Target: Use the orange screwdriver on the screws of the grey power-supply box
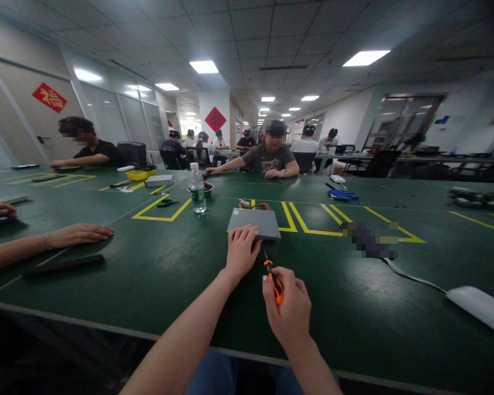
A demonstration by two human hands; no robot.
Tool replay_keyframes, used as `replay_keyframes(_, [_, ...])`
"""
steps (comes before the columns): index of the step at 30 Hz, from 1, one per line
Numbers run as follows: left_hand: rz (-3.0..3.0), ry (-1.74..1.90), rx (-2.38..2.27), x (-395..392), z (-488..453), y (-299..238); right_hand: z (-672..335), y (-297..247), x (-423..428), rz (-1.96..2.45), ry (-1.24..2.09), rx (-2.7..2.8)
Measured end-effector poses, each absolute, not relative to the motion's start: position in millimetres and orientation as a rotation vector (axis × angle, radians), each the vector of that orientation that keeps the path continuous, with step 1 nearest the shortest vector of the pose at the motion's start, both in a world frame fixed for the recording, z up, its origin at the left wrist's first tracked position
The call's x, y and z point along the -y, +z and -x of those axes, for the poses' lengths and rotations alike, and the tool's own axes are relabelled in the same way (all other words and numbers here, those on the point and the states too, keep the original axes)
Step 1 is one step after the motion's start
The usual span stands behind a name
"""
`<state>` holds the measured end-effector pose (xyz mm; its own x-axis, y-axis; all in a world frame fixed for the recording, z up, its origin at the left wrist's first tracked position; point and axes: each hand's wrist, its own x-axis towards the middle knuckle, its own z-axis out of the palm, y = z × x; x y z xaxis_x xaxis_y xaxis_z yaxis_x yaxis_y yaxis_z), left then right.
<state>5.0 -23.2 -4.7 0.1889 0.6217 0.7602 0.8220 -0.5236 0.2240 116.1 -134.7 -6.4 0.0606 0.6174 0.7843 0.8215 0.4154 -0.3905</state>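
A flat grey metal box (255,222) lies on the green table (168,274) in front of me, with coloured wires (255,206) behind it. My left hand (241,253) rests on the box's near left corner, fingers curled over its edge. My right hand (288,310) is closed round an orange-and-black screwdriver (275,285). Its thin tip points up toward the box's near side, close to it; I cannot tell whether they touch.
A water bottle (197,189) and a small bowl (207,188) stand beyond the box. A co-worker's hand (80,234) lies at left by a dark bar (66,265). A white device (480,307) with cable sits at right. Blue gloves (343,194) lie farther back. People sit across the table.
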Motion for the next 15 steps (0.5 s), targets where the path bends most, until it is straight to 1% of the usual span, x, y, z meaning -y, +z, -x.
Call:
replay_keyframes(3, [2.221, -1.241, 1.383, 22.1, -5.4, -5.2, -116.5, -8.6, 133.9, 1.274, -0.283, 1.605])
replay_keyframes(8, [2.230, -1.264, 1.375, 21.3, -6.7, -4.9, -112.0, -9.2, 131.4, 1.191, -0.346, 1.789])
replay_keyframes(15, [2.250, -1.283, 1.372, 22.8, -6.1, -4.2, -113.7, -2.7, 135.8, 1.201, -0.216, 1.794])
